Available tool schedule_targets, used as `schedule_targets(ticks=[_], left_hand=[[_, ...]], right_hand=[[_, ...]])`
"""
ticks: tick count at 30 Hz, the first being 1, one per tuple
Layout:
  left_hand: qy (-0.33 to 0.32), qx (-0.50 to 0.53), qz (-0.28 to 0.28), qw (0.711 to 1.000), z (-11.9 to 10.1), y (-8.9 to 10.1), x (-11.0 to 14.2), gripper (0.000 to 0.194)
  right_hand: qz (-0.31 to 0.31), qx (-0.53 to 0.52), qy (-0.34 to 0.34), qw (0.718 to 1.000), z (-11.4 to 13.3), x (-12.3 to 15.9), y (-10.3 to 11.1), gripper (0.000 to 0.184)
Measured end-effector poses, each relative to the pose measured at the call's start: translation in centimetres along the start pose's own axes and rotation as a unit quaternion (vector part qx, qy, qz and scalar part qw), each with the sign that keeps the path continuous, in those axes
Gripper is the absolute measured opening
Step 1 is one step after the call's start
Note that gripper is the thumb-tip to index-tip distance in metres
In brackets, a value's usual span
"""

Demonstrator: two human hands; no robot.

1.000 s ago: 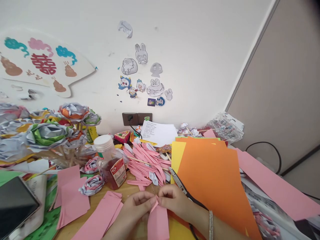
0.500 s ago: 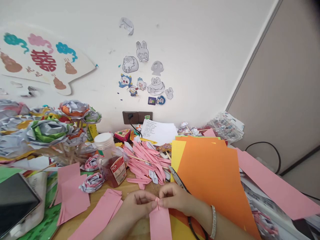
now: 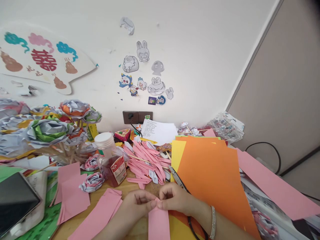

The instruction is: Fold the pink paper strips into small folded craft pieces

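A pink paper strip (image 3: 159,222) hangs between my hands, its top end pinched at the fingertips. My left hand (image 3: 135,207) is closed on the strip's upper left edge, thumb against forefinger. On the upper right edge, my right hand (image 3: 174,200) pinches the same strip. The top end looks folded near the thumbs, though the fingers partly hide it. Left of my left hand lies a stack of pink strips (image 3: 98,213). Beyond my hands is a heap of folded pink paper pieces (image 3: 146,161).
Orange sheets (image 3: 212,180) over yellow paper lie at right, with a long metal tool (image 3: 177,177) on their edge. A jar of reddish liquid (image 3: 110,163) stands behind the strips. Paper flowers (image 3: 50,131) and a dark-screened device (image 3: 17,203) are at left.
The strip's top, first peaked with one side folded over, showed a centre crease half a second ago. Now the thumbs press near that crease. Both hands stay in nearly the same place.
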State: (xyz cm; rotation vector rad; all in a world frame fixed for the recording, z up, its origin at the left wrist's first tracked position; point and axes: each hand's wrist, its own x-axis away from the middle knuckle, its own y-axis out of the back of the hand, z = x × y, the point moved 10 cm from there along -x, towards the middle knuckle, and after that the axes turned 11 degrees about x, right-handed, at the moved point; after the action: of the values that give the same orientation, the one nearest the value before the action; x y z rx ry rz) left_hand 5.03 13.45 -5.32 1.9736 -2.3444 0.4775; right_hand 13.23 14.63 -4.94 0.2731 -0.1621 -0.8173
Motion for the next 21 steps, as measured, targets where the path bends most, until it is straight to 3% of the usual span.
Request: schedule_targets(ticks=[11,17,21], left_hand=[[0.005,-0.046,0.023,0.999,0.3,-0.3,-0.4,0.031],[-0.041,-0.112,-0.027,0.993,-0.7,0.0,0.1,0.025],[-0.055,-0.141,-0.024,0.988,-1.0,-0.2,0.3,0.025]], right_hand=[[0.023,0.037,0.009,0.999,-0.2,-0.2,-0.5,0.021],[0.035,0.032,0.032,0.998,0.2,-0.2,-0.8,0.028],[0.039,0.023,0.026,0.999,0.2,-0.2,-0.9,0.030]])
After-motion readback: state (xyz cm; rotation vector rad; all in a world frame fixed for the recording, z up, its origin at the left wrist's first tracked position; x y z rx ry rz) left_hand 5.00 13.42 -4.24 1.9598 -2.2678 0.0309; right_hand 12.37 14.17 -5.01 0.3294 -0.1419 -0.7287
